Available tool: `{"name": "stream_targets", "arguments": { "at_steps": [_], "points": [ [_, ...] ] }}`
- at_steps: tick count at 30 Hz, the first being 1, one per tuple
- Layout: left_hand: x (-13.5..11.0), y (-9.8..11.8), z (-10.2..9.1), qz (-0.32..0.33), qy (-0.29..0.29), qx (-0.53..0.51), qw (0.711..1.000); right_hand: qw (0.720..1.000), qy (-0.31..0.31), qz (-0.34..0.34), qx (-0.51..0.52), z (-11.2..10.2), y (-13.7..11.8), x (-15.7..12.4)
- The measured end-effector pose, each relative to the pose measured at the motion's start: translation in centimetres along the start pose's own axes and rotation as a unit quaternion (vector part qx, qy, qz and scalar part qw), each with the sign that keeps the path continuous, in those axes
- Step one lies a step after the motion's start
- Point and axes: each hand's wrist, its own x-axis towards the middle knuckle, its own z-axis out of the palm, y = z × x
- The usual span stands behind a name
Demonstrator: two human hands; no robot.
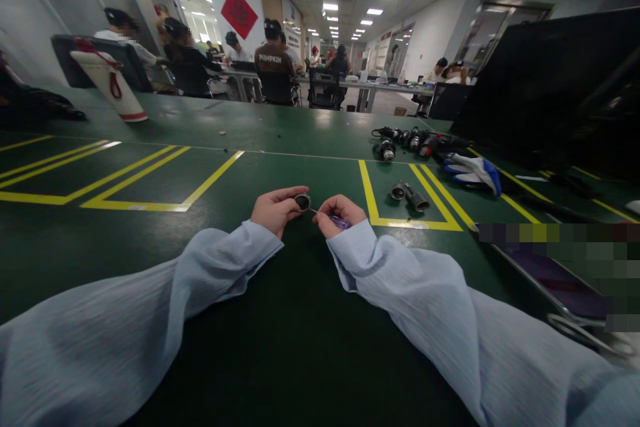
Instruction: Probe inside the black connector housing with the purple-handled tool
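My left hand (275,211) is closed on a small round metal cup-shaped part (303,201), its dark hollow side facing me. Close by on the right, my right hand (341,213) grips a screwdriver (341,221) with a purple handle. The thin shaft points left at the lower edge of the metal part; whether the tip touches it, I cannot tell. Both hands are just above the green table (300,320). To the right, inside a yellow-taped box, lie two similar metal parts, one round (398,191) and one longer (417,201).
Dark metal fittings with cables (387,150) lie at the back right, beside a blue-and-white glove (473,172). A purple-screened flat device (555,277) sits at the right. A white tumbler (111,87) stands back left. Yellow tape (140,205) marks the tabletop. People sit at desks beyond.
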Motion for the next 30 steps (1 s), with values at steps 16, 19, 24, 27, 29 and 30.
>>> {"name": "stream_targets", "arguments": {
  "at_steps": [16, 19, 24, 27, 29, 30],
  "points": [
    [-0.2, 0.2, 0.3, 0.004, 0.019, -0.012, 1.0, 0.994, -0.02, -0.065, -0.082, -0.9, -1.7, -0.6],
    [-0.2, 0.3, 0.3, 0.003, 0.022, -0.011, 1.0, 0.994, -0.015, -0.065, -0.085, -1.0, -1.7, -0.6],
    [-0.2, 0.3, 0.3, -0.002, 0.025, -0.006, 1.0, 0.994, -0.014, -0.073, -0.085, -0.9, -1.4, -0.6],
    [-0.2, 0.2, 0.2, -0.002, 0.021, -0.005, 1.0, 0.997, -0.003, -0.055, -0.061, -0.6, -1.3, -0.7],
    [-0.1, 0.1, 0.2, -0.001, 0.018, -0.002, 1.0, 0.998, 0.001, -0.037, -0.05, -0.5, -1.4, -0.7],
    [-0.1, 0.1, 0.1, 0.0, 0.018, -0.001, 1.0, 0.998, 0.001, -0.034, -0.049, -0.5, -1.5, -0.8]
  ]
}}
